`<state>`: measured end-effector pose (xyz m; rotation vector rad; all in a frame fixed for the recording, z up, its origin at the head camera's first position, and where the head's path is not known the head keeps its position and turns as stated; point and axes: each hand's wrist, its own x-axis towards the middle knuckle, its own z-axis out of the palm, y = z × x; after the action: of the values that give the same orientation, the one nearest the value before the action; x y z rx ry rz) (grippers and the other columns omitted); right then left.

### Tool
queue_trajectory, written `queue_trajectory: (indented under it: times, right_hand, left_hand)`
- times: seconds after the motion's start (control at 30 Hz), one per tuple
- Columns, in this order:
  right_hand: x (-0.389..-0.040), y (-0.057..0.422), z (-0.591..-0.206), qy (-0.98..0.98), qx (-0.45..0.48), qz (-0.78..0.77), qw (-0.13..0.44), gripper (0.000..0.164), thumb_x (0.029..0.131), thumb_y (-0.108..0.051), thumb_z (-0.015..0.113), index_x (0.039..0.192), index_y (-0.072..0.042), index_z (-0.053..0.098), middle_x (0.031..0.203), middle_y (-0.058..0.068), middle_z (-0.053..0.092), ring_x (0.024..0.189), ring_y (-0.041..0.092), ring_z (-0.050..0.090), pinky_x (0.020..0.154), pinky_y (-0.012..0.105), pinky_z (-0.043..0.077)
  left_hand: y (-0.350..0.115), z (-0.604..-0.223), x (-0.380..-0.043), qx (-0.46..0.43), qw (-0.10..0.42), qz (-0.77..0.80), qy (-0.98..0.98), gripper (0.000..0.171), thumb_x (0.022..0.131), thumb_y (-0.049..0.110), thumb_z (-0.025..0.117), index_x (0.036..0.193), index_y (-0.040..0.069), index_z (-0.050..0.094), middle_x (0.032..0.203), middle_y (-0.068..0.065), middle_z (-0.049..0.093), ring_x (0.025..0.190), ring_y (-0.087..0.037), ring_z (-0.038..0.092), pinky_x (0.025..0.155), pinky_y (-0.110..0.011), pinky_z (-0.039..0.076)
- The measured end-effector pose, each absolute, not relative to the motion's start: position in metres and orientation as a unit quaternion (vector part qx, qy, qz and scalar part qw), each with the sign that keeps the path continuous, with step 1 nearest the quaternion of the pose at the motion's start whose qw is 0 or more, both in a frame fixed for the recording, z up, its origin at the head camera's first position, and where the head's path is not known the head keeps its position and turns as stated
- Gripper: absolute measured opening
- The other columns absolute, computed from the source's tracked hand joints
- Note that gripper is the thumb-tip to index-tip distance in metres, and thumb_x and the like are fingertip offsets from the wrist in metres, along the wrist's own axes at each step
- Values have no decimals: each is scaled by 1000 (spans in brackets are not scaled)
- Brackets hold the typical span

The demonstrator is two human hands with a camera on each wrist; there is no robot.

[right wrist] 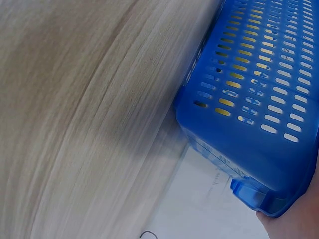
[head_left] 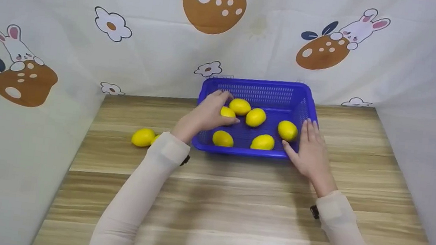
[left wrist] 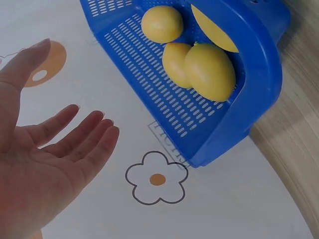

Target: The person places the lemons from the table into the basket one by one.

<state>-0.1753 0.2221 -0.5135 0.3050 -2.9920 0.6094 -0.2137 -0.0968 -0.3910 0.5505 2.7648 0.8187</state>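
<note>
A blue plastic basket [head_left: 247, 153] with slotted walls stands at the back of the table and holds several yellow lemons [head_left: 256, 117]. My left hand [head_left: 206, 115] reaches over the basket's left side, beside a lemon [head_left: 227, 113] that it partly hides. In the left wrist view this hand [left wrist: 60, 144] has its fingers spread, with nothing in its palm. My right hand [head_left: 310, 152] rests on the basket's right rim near the front corner, fingers extended and thumb apart, close to another lemon [head_left: 287, 130]. Only a small part of that hand [right wrist: 294, 216] shows at the rim in the right wrist view.
Left of the basket a lemon [head_left: 143, 137] lies on the wooden table [head_left: 248, 217], with a second one [head_left: 155, 140] partly hidden by the left sleeve. A white cloth [head_left: 146, 59] printed with rabbits and flowers hangs behind and at both sides.
</note>
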Motion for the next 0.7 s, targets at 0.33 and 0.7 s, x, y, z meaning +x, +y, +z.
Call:
queue_trajectory:
  times: [0.33, 0.7]
  right_hand:
    - [-175, 222, -513, -975, 97, 197, 33, 95, 106, -55, 48, 161, 16, 19, 169, 36, 18, 160, 50, 14, 131, 57, 10]
    - [-175, 222, -512, -975, 96, 197, 29, 95, 106, -55, 47, 161, 16, 18, 170, 35, 16, 160, 49, 12, 131, 56, 10]
  left_hand:
    - [-104, -400, -205, 182, 77, 307, 931, 69, 96, 32, 78, 148, -3, 50, 146, -22, 54, 134, -35, 53, 117, -46, 44]
    - [-112, -412, -199, 184, 43, 304, 934, 69, 98, 34, 76, 148, -6, 48, 143, -25, 53, 134, -38, 51, 119, -48, 42]
